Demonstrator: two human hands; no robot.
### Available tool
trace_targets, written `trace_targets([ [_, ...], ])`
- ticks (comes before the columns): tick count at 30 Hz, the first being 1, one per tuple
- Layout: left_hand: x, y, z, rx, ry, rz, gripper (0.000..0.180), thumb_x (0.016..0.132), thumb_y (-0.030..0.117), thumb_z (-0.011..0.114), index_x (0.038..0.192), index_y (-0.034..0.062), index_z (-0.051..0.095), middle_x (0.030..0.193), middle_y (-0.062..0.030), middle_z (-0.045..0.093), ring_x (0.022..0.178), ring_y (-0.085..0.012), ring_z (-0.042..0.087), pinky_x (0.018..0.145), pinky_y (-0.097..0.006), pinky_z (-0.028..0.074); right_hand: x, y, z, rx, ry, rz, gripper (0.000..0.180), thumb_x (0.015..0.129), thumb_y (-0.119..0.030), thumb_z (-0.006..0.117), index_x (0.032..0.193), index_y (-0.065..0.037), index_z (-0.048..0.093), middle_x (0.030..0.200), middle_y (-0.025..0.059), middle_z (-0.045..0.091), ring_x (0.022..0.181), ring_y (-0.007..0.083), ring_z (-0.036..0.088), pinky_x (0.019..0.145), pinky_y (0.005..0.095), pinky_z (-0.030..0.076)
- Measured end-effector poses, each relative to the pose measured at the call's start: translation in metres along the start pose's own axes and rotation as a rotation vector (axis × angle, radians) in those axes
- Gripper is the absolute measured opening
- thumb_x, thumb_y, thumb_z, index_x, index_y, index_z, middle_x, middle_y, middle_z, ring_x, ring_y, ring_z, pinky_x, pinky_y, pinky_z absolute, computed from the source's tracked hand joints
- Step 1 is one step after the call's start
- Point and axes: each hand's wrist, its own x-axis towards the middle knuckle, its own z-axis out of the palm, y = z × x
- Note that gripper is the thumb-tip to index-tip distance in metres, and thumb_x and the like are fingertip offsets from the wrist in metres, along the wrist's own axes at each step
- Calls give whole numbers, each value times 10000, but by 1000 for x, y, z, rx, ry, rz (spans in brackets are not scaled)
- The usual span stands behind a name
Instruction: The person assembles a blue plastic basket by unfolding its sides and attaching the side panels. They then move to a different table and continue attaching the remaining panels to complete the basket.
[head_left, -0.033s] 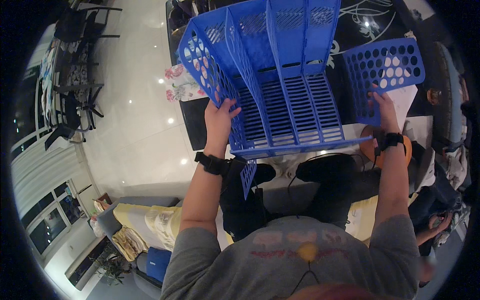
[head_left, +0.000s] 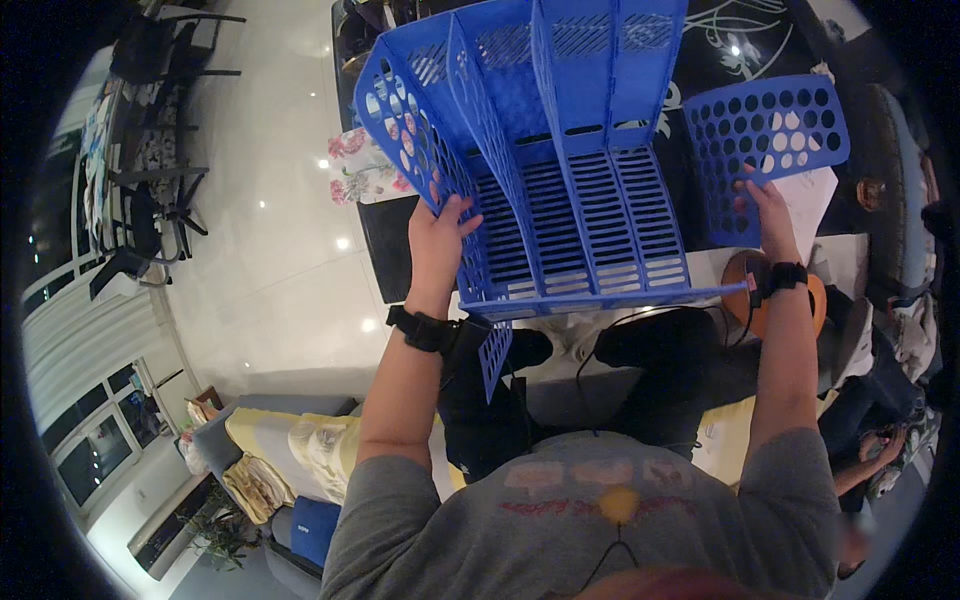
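A blue plastic file rack [head_left: 580, 105] with upright dividers and a slotted base stands in front of me, its compartments facing me. My left hand [head_left: 437, 240] grips the rack's perforated left side wall, thumb inside and fingers partly hidden behind it. A separate blue panel [head_left: 765, 125] with rows of round holes is held in my right hand [head_left: 773, 220], pinched at its lower edge. That panel is apart from the rack, to its right; the rack's right end has no side wall. Another perforated blue flap [head_left: 494, 360] hangs below the rack's near left corner.
Under the rack is a black patterned table [head_left: 385, 240], with a floral cloth [head_left: 365, 165] at its left and white paper [head_left: 808, 200] at its right. An orange round stool [head_left: 812, 305] stands near my right forearm. A sofa [head_left: 240, 425] lies behind; another person's hand [head_left: 885, 448] shows at right.
Barely anything differs. The loose panel in my right hand has shifted a touch to the left; my left hand keeps its place on the rack.
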Motion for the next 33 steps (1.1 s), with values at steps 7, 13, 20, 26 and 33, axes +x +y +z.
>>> trace_targets([
  [7,-7,0,-11,13,-119,44,573,986,290,507,1433,-2,300,1262,-125,498,1088,-241,568,887,-382,518,68,57,12,179,-4,-37,221,923,-238,612,982,-26,589,847,58,645,664,146,578,571,272,477],
  [13,-44,-2,-42,149,-115,167,469,992,323,491,1335,7,444,1226,-98,545,1087,-204,568,863,-340,536,101,96,-1,-54,65,-216,346,898,-326,644,837,13,610,718,68,624,668,141,621,558,269,466],
  [20,-89,37,-69,75,-13,313,603,976,214,520,1455,-21,240,1327,-217,398,1152,-335,549,865,-395,550,124,97,2,-542,236,-347,530,842,-497,630,952,20,671,831,161,695,757,253,665,729,338,499],
  [26,-114,71,-96,155,211,506,570,881,-55,388,1440,41,330,1347,-178,414,1098,-315,609,776,-352,577,123,83,-7,-655,247,-274,561,820,-494,661,1049,18,643,907,189,690,836,283,669,751,368,517],
  [33,-127,61,-71,810,351,625,576,798,-14,457,1348,146,526,1238,-80,594,773,-96,583,590,-223,452,42,10,24,-513,70,-661,488,840,-382,689,1150,-11,625,985,151,691,894,231,662,786,315,511],
])
